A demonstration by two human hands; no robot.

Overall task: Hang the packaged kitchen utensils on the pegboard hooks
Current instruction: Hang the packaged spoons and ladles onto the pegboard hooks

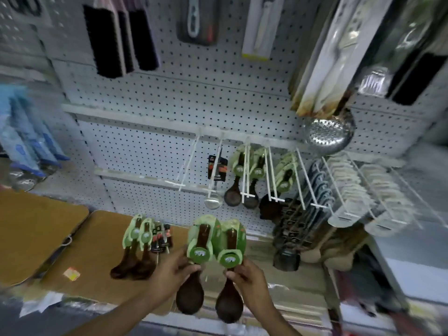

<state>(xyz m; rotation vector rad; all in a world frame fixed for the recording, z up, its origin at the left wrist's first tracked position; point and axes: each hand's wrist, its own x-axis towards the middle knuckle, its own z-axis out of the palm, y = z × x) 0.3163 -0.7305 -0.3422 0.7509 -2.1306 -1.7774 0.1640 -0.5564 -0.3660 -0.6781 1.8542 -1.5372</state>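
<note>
Both hands grip packaged spoons: the left hand [169, 267] holds one [194, 265], the right hand [244, 275] another [229, 270], raised before the pegboard [169, 98]. Several green-carded spoons [249, 175] already hang on the hooks [247, 166]; one hook [186, 166] looks bare. More packs [138, 246] wait at the table's [97, 238] back edge. Each spoon is dark with a rounded bowl, under green card.

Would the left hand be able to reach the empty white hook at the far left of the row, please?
Probably yes: nothing stands between the left hand and the empty hook. It grips a packaged spoon, though, as the right hand does another.
</note>
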